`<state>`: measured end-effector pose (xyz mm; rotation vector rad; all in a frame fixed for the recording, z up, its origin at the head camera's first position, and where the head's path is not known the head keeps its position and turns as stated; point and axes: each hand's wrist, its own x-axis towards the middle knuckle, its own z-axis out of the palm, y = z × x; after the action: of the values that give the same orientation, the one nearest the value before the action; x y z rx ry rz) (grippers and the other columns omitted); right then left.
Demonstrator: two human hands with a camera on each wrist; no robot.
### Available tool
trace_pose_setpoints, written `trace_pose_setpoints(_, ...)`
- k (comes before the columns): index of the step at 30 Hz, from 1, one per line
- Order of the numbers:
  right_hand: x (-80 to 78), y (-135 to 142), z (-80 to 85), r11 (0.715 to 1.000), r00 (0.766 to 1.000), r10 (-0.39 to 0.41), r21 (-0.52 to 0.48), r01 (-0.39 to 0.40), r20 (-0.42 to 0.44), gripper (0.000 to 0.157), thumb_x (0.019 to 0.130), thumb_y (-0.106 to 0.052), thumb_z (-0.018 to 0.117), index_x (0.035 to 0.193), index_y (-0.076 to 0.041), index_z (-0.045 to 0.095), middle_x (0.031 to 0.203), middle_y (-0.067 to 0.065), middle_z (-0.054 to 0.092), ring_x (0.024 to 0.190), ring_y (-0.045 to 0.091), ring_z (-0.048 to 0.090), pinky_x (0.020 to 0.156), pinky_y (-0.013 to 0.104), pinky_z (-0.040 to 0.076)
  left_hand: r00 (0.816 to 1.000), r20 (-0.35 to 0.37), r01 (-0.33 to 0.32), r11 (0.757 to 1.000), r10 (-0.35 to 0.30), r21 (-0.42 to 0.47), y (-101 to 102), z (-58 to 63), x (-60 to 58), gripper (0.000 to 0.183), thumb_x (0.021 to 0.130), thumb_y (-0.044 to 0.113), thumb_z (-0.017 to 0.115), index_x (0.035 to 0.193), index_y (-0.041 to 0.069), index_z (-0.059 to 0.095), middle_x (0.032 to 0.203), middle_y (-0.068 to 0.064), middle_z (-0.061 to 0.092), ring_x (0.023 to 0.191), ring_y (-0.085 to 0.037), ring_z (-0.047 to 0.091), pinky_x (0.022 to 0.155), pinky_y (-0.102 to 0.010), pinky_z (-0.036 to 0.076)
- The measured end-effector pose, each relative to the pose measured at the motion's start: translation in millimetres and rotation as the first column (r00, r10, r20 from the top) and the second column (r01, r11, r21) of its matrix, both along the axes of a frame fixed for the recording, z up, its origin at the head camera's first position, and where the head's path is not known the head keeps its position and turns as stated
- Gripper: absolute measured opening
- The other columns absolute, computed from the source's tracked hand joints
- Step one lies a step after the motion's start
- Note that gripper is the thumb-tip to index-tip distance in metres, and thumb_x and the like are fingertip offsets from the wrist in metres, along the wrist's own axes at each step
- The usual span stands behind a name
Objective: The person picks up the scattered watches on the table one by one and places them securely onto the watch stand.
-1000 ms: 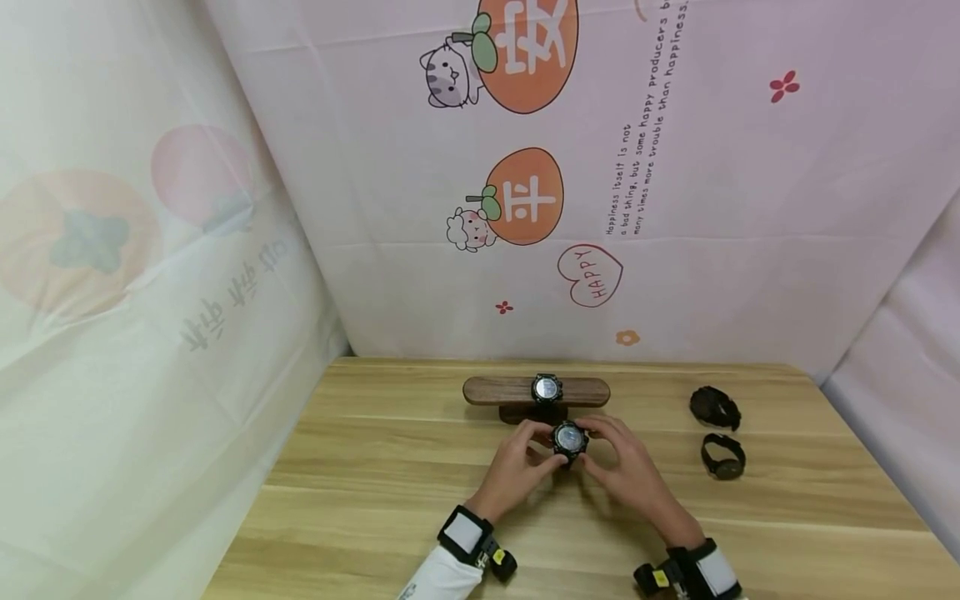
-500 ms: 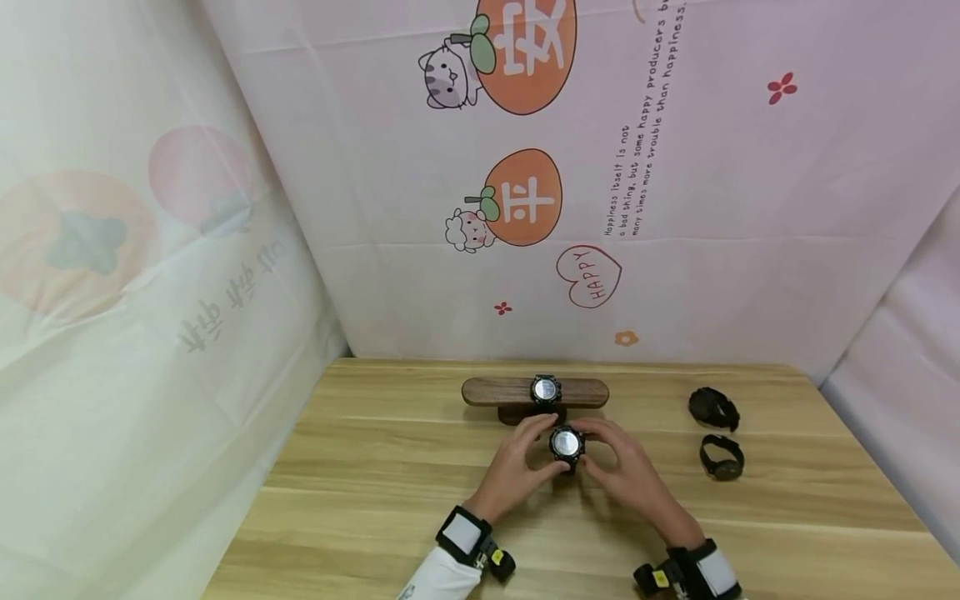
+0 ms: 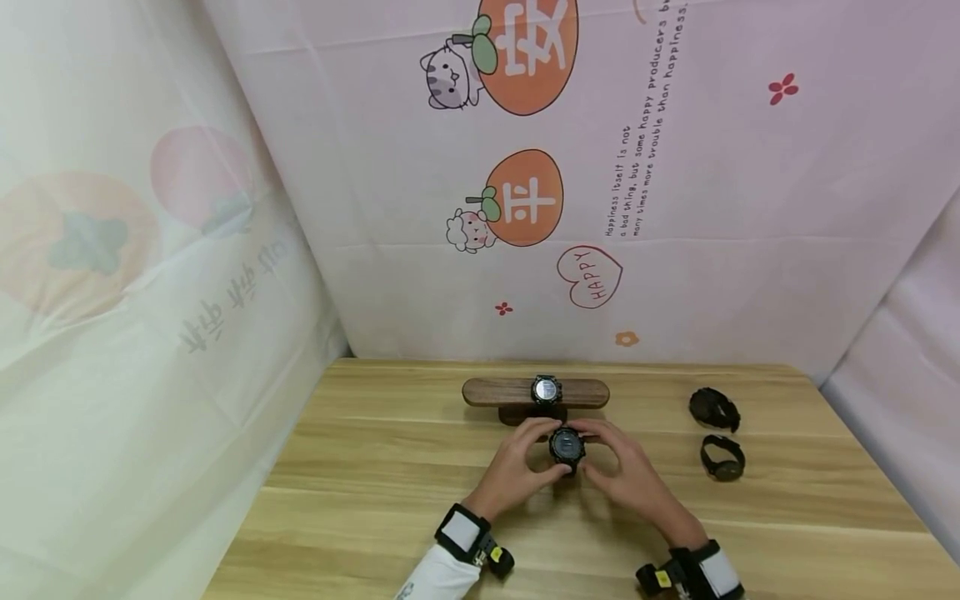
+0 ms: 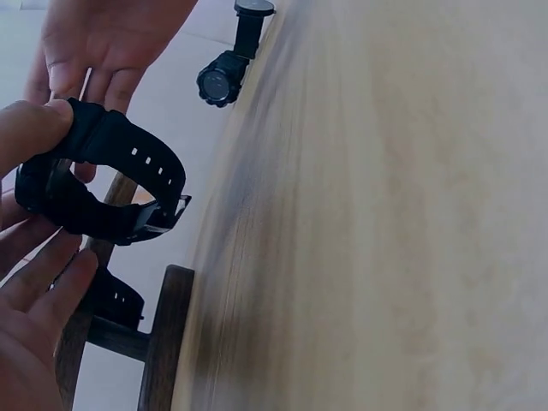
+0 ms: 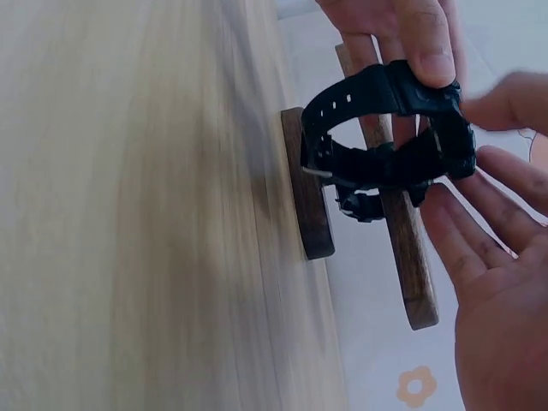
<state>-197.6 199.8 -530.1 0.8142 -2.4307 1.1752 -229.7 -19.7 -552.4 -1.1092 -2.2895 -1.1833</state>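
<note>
A black digital watch (image 3: 567, 446) with a round face is held up between both hands, its strap (image 4: 111, 141) buckled into a loop that hangs above the table. My left hand (image 3: 516, 467) pinches the case from the left with thumb and fingers. From the other side my right hand (image 3: 626, 473) grips it the same way, thumb low and index finger near the top. The strap holes and buckle face both wrist cameras. Just behind the hands, a dark wooden watch stand (image 3: 487, 392) carries another black watch (image 3: 546, 389).
Two more dark watches lie at the right: one with a wide strap (image 3: 712, 407), one slim black band (image 3: 723, 457) in front of it. The wooden table (image 3: 360, 467) ends at a printed white cloth (image 3: 412, 308) hanging behind.
The held watch has shifted slightly toward the person and its face has tilted, going from bright glare to dark. The left fingers have resettled along its edge. The other watches stay put.
</note>
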Motion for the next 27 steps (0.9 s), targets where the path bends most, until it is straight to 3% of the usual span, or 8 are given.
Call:
trace_pose_setpoints(3,0.7,0,-0.6,1.0,0.999,-0.006,0.016,0.006,0.038,0.072,0.077,-0.015,0.08,0.141,-0.013,0.047,0.139,0.006,0.05,0.12,0.027,0.05,0.093,0.057,0.047,1.0,0.016,0.011,1.0,-0.011,0.007,-1,0.3,-0.2,0.063,0.086,0.038,0.072,0.14,0.016,0.048,0.139,0.007,0.046,0.127,-0.006,0.042,0.107,-0.028,0.04)
trace_pose_setpoints(6,3.4,-2,4.3,1.0,0.997,-0.01,0.027,0.008,0.075,0.075,0.077,-0.023,0.082,0.142,-0.013,0.046,0.141,0.008,0.048,0.12,0.031,0.05,0.093,0.059,0.047,0.999,0.028,0.021,1.0,-0.021,0.011,-2,0.5,-0.6,0.064,0.085,0.037,0.073,0.141,0.018,0.047,0.139,0.007,0.046,0.127,-0.005,0.041,0.107,-0.028,0.039)
trace_pose_setpoints(11,-2.1,0,-1.7,0.999,0.994,-0.006,0.042,0.001,0.111,0.076,0.078,-0.033,0.081,0.144,-0.021,0.045,0.143,0.007,0.047,0.121,0.029,0.05,0.094,0.058,0.047,0.998,0.033,0.047,0.999,-0.047,0.02,-2,0.9,-1.5,0.065,0.085,0.037,0.073,0.142,0.017,0.047,0.14,0.007,0.045,0.128,-0.005,0.041,0.106,-0.028,0.04)
trace_pose_setpoints(19,-5.8,1,-1.1,0.999,0.991,-0.007,0.048,0.001,0.13,0.071,0.077,-0.035,0.08,0.14,-0.02,0.05,0.139,-0.001,0.051,0.117,0.025,0.054,0.092,0.054,0.049,0.997,0.05,0.063,0.998,-0.064,0.019,-3,0.0,-2.9,0.065,0.087,0.04,0.07,0.144,0.022,0.044,0.14,0.009,0.045,0.128,-0.005,0.041,0.104,-0.028,0.042)
trace_pose_setpoints(27,-8.5,2,-4.1,0.999,0.993,-0.01,0.033,0.006,0.12,0.068,0.081,-0.044,0.075,0.139,-0.02,0.05,0.138,-0.004,0.051,0.121,0.021,0.05,0.094,0.053,0.048,0.994,0.07,0.078,0.997,-0.079,0.023,-3,1.3,-3.7,0.064,0.087,0.039,0.069,0.142,0.016,0.046,0.14,0.008,0.045,0.129,-0.006,0.04,0.106,-0.029,0.041)
